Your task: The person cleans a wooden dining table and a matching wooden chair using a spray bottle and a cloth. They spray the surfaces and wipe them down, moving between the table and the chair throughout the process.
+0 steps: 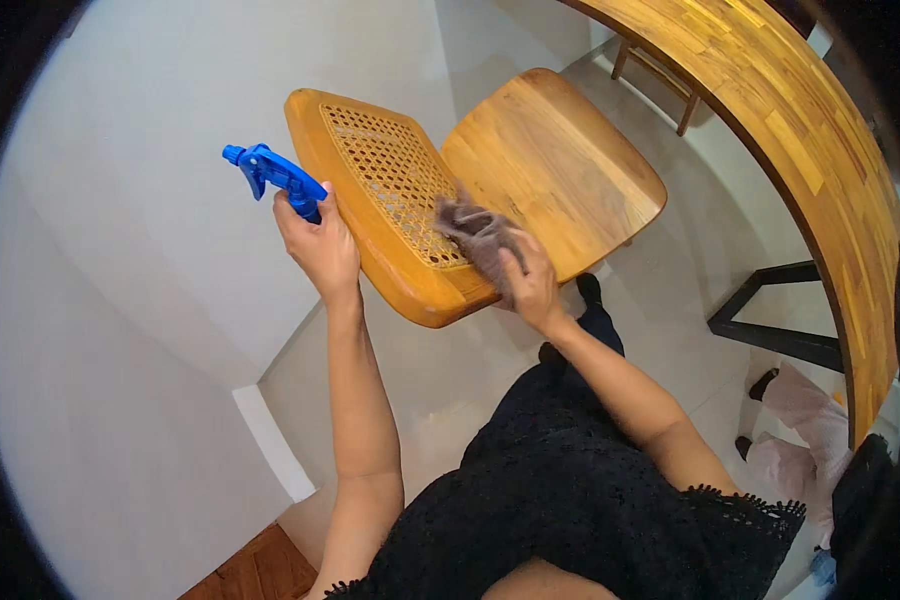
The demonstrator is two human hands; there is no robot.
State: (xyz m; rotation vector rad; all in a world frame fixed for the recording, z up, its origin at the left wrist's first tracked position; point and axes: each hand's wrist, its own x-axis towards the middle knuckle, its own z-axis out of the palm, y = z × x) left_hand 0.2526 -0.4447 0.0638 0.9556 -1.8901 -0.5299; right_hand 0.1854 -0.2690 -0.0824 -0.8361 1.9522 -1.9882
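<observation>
A wooden chair with a woven cane backrest (385, 170) and a smooth plank seat (560, 170) stands in front of me. My left hand (320, 240), at the backrest's left edge, is closed round a spray bottle with a blue trigger head (280, 175); the bottle's body is mostly hidden by the hand and the chair. My right hand (532, 285) grips a crumpled grey-brown cloth (480, 235). The cloth lies against the lower right part of the cane panel, near the wooden frame.
A long wooden table (810, 120) curves along the right, on a black metal leg (780, 330). Beneath its far end is a wooden stool (660, 85). Another person's legs in pale trousers (795, 450) show at the lower right. A white wall (170, 250) rises on the left.
</observation>
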